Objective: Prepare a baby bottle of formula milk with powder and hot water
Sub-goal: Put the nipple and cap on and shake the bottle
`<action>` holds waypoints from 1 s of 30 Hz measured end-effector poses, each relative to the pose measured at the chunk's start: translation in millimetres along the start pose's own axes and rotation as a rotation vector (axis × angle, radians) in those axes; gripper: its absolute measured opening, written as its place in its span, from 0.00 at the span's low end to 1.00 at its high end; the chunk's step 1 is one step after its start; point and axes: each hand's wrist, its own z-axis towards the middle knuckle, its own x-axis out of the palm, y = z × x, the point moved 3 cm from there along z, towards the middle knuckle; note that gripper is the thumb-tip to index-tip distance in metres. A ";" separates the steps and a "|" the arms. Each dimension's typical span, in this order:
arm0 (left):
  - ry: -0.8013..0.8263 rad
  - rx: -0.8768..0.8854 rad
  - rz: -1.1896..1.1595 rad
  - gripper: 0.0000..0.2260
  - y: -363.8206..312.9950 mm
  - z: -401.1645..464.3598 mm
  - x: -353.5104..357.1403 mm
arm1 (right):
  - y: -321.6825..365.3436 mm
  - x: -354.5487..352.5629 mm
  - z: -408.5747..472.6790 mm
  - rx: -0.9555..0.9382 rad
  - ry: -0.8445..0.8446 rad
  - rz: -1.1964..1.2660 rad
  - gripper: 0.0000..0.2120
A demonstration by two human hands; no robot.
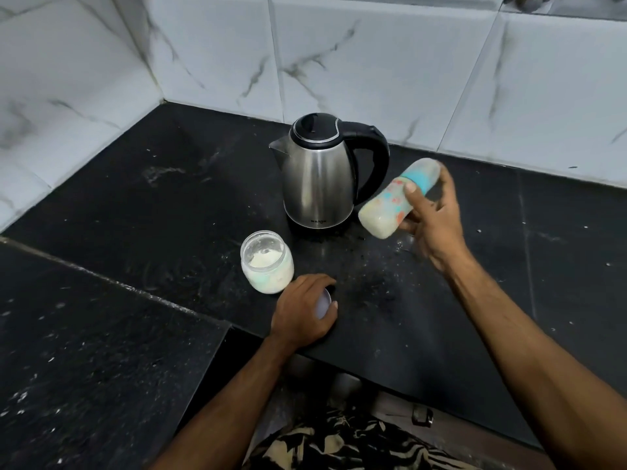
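Right hand (432, 212) grips the tilted, blurred plastic baby bottle (390, 205) beside the steel kettle (317, 178). Left hand (303, 312) covers a round lid (323, 302) near the counter (390, 300) front edge, beside the open powder jar (267, 262).

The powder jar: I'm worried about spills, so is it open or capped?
Open. The powder jar stands upright with no lid, white powder visible through its mouth; the left hand covers a round lid-like disc beside it.

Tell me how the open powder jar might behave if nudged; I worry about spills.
The powder jar stands upright with no lid on, so tipping it would probably spill powder. It looks short and wide, so a light nudge should slide it rather than topple it. Partly filled and seemingly plastic, it is probably light. The left hand rests close beside it.
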 end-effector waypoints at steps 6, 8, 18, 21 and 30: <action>0.017 0.007 0.013 0.18 1.0 0.6 0.8 | -22.2 11.4 -34.0 0.133 0.402 -0.358 0.37; 0.013 0.002 0.010 0.17 1.0 0.6 0.5 | -13.3 8.0 -23.4 0.083 0.229 -0.253 0.36; 0.023 0.006 0.009 0.17 0.7 1.4 0.3 | -23.6 13.9 -34.9 0.114 0.326 -0.312 0.37; 0.004 0.001 0.007 0.17 -0.6 0.3 -0.6 | -6.1 6.9 -14.6 0.015 0.039 -0.125 0.35; 0.040 0.004 0.020 0.18 2.0 1.7 1.5 | -19.4 16.7 -30.4 0.073 0.275 -0.280 0.39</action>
